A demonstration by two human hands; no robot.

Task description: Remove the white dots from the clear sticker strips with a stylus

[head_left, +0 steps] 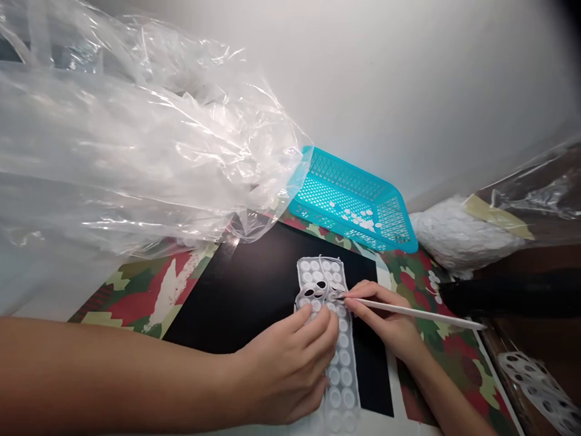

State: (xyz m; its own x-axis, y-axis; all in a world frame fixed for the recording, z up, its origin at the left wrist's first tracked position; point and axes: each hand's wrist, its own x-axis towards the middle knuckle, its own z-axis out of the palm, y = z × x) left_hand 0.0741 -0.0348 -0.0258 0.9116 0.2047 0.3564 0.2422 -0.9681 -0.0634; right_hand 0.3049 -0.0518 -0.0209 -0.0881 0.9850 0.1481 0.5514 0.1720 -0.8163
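A long, narrow translucent sheet [345, 360] with rows of round white discs lies on a black board [254, 290]. Across its upper part runs a curled, lifted white strip with round holes [318, 292]. My left hand [290, 363] rests over the sheet from the left, its thumb and fingertips closed at the lower edge of the lifted strip; the exact contact is partly hidden. From the other side, my right hand [390, 321] pinches a slim white stick [422, 313], whose tip touches the strip.
Behind the board stands a blue plastic basket [349, 188] with several white discs inside. A big clear plastic bag [181, 145] bulges at the left. Another filled bag [463, 233] sits at the right, above a loose white holed strip [535, 381]. Camouflage-patterned cloth [454, 345] covers the table.
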